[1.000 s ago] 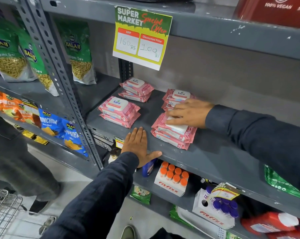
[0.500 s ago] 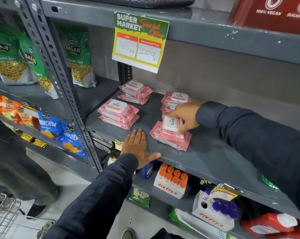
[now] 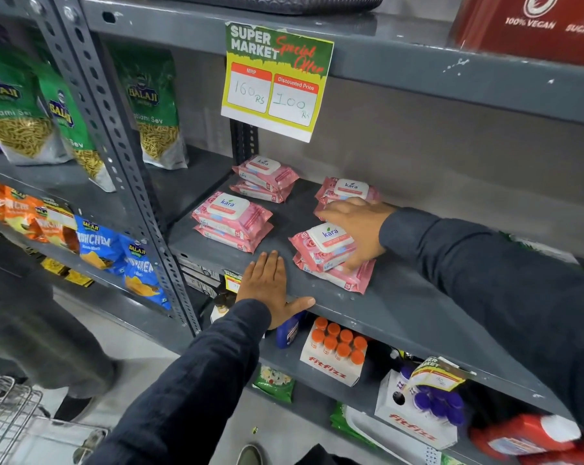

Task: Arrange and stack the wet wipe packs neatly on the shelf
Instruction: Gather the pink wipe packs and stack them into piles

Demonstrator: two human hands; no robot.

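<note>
Right hand [image 3: 357, 226]: grip closed around the top wet wipe pack [image 3: 324, 246], thumb on its near edge, fingers over its far side. That pack sits on the front-right stack [image 3: 337, 273] and is skewed: its long axis runs roughly from 8 to 2 o'clock, while the bottom pack lies nearer 10 to 4. Judged step: squaring the top pack to those beneath, a small turn.

Left hand [image 3: 267, 283]: grip released, palm flat on the shelf [image 3: 401, 307] front edge at 8 o'clock from the held pack, touching no pack. The right hand is the nearer.

Other stacks: back-right stack [image 3: 347, 191] at 12 o'clock, just behind the right fingers; front-left stack [image 3: 231, 221] at 9 o'clock; back-left stack [image 3: 265, 177] at 11 o'clock. All appear tidy.
</note>
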